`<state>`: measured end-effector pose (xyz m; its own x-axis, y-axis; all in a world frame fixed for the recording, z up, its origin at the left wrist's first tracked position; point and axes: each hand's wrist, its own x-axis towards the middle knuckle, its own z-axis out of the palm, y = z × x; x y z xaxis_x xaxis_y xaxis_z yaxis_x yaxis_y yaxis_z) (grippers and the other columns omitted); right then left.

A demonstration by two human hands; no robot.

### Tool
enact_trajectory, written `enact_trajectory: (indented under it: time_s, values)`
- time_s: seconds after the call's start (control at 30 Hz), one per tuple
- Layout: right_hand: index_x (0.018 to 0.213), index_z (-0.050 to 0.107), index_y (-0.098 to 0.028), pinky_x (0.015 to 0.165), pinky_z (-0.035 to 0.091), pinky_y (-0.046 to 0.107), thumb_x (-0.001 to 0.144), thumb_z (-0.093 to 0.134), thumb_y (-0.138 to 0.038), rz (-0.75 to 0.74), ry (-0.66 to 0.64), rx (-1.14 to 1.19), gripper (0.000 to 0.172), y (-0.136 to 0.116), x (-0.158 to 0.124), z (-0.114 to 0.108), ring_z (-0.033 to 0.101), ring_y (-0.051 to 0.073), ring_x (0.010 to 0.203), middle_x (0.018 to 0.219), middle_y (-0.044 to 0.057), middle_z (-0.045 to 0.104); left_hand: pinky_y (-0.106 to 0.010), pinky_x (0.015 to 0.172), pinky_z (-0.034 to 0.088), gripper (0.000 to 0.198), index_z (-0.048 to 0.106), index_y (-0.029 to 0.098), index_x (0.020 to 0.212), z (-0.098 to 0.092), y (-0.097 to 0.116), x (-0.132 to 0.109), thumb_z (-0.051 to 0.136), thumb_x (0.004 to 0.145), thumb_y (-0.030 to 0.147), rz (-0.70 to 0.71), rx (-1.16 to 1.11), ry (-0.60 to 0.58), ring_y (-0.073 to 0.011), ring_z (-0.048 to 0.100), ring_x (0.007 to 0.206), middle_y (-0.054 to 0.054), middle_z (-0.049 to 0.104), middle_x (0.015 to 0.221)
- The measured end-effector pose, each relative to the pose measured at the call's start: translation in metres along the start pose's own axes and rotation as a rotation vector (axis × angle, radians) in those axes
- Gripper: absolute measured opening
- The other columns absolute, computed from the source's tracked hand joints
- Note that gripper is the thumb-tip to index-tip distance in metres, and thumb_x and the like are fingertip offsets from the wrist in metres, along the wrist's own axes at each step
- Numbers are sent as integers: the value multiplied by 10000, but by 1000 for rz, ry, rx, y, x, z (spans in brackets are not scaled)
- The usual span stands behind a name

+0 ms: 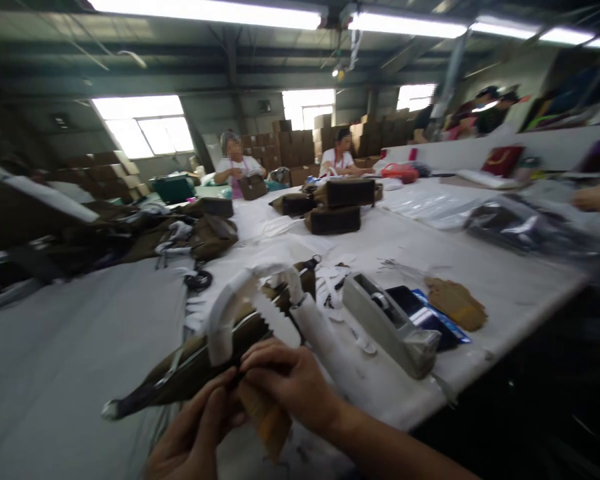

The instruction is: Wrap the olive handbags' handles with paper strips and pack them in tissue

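Observation:
A dark olive handbag (190, 370) lies in front of me on the table, with a pale zip line along its top and handles (225, 307) wrapped in white material. At its near side my left hand (197, 427) is closed, fingertips pinched together; what they grip is too small to make out. Right beside it, fingertips nearly touching the left ones, my right hand (293, 380) pinches the top of a brown tag-like piece (267, 417) that hangs below the fingers. Whether the tag is attached to the bag is hidden by my fingers.
Right of the bag stand a grey tape dispenser (387, 327), a dark phone-like slab (420, 313) and a brown flat pile (455, 303). Further back are stacked dark bags (343, 203) and clear plastic wrap (530, 223). Co-workers (240, 167) sit across the table; another person's hand (597, 200) shows at right.

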<state>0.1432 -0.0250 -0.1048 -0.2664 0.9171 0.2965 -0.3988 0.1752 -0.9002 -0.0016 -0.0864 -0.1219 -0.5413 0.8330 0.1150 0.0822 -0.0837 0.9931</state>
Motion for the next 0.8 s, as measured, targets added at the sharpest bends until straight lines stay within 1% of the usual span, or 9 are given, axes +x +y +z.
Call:
enact_trajectory:
  time_s: [0.13,0.27,0.3,0.4,0.47,0.53,0.6,0.7,0.8]
  values:
    - [851,827,-249,916,542,251,783,824,-356,122,-5,68,126,7,0,-2,646,210,1113,1262,62,651,-198,530,579,348,816,208,967,7,15,-7,819,735,468,-5,-53,-84,-121,642,571,-61,787,927]
    - [954,809,-254,862,564,240,804,811,-361,131,-16,92,184,15,-4,0,631,206,1108,1367,56,570,-181,564,540,281,822,209,953,13,20,-8,790,786,432,25,-71,-104,-101,587,568,-32,748,740]
    - [1055,785,-270,825,575,240,815,803,-356,128,-22,81,256,15,-5,1,651,186,1030,1311,55,599,-180,562,527,281,822,206,954,13,20,-8,782,794,434,13,-85,-121,-101,580,577,-34,747,741]
    - [1361,605,-287,626,578,230,846,765,-334,158,-68,84,541,15,-6,3,627,125,690,883,4,656,-177,556,499,278,817,208,986,13,19,-10,762,820,424,-46,-125,-170,-102,574,610,-47,766,824]
    - [1399,544,-280,591,562,216,846,751,-309,139,-68,51,592,14,-4,3,592,105,633,879,-4,652,-179,572,501,270,812,218,1013,13,18,-10,749,836,412,-68,-129,-178,-113,602,648,-48,775,867]
    - [1346,559,-277,641,569,216,821,762,-298,77,-31,-50,563,12,-3,4,610,95,691,1142,43,652,-194,637,534,252,813,226,1007,11,17,-10,743,838,399,-54,-108,-171,-145,662,738,-48,783,901]
    - [1250,583,-250,667,574,230,800,776,-321,51,-16,-147,495,9,-1,4,636,111,745,1243,69,621,-216,737,562,228,818,227,975,9,19,-10,742,828,384,-19,-66,-154,-182,705,853,-48,788,936]
    - [1110,586,-218,678,572,253,800,778,-361,35,-30,-259,392,6,-1,4,661,159,784,993,36,669,-212,797,560,175,813,227,924,6,22,-9,726,831,348,41,20,-128,-183,717,890,-29,787,929]
    - [1043,591,-228,732,550,273,836,761,-326,-140,43,-488,285,6,-4,3,646,167,796,894,5,651,-188,754,549,143,790,223,905,5,22,-8,682,865,308,146,125,-108,-155,709,827,-7,773,880]
